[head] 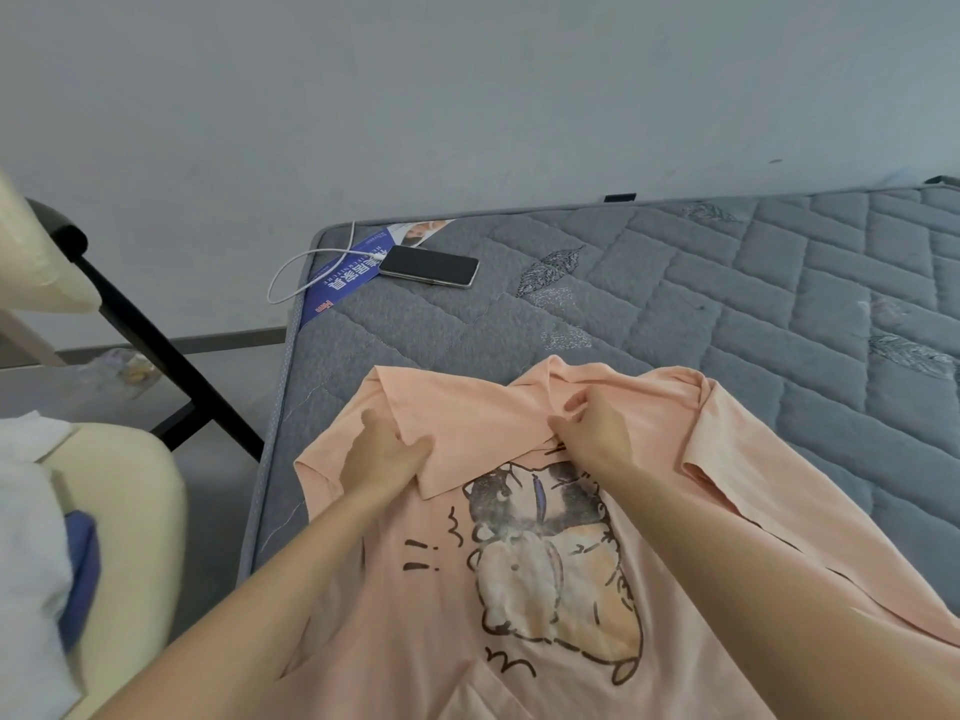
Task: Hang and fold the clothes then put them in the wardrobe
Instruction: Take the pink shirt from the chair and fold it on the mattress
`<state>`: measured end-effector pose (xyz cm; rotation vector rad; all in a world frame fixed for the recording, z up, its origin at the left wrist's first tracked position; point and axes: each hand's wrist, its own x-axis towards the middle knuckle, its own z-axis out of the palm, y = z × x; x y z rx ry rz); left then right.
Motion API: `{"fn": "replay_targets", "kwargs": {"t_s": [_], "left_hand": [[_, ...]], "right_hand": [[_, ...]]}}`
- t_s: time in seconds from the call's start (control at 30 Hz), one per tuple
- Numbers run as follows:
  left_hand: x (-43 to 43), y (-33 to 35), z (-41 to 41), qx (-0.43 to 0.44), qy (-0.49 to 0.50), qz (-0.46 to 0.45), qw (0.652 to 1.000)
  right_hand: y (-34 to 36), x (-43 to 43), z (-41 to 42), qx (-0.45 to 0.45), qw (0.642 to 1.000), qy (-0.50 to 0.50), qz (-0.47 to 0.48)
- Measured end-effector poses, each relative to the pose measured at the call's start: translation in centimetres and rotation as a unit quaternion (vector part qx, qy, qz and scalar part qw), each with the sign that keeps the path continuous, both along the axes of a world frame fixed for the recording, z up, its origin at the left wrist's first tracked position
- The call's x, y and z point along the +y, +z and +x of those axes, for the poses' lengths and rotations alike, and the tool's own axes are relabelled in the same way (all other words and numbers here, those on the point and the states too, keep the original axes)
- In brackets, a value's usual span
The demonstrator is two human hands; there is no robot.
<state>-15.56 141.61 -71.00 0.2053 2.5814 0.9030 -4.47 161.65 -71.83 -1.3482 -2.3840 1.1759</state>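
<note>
Folding has barely begun. The peach T-shirt (415,641) lies print-up at the near left of the bed (727,304), with one flap, perhaps a sleeve, turned across its far end. The left hand (387,459) and right hand (592,428) each pinch that flap. Further folds and the wardrobe remain.

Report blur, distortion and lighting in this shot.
Head view: soft, even light, with only faint shadows beside the left hand and right hand on the shirt; head view's left edge is smeared; the mattress far edge slants; the wide lens enlarges the forearms; the phone is sharp.
</note>
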Motion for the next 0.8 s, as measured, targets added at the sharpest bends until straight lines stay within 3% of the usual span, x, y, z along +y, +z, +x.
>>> {"fn": "replay_targets", "kwargs": {"t_s": [0.1,0.2,0.33,0.5,0.6,0.8], "left_hand": [[0.7,0.8,0.5,0.171,-0.05,0.027,0.984],[2.4,1.3,0.0,0.276,-0.193,-0.024,0.941],[4.1,0.1,-0.8,0.254,-0.307,-0.104,0.911],[4.1,-3.1,-1.8,0.227,-0.339,-0.202,0.89],[3.5,-4.8,-2.2,0.185,-0.318,-0.194,0.909],[3.9,-5.7,-2.1,0.191,-0.259,-0.197,0.926]], "right_hand": [[0.6,0.1,-0.5,0.025,0.994,0.048,0.09],[1.3,0.4,-2.2,0.032,0.998,0.044,0.02],[1.9,1.5,-4.7,-0.003,0.997,0.026,-0.07],[1.2,2.9,-7.4,-0.048,0.994,0.011,-0.101],[0.0,3.7,-7.9,-0.005,0.998,-0.013,-0.06],[-3.2,3.6,-6.9,0.091,0.984,-0.153,-0.029]]}}
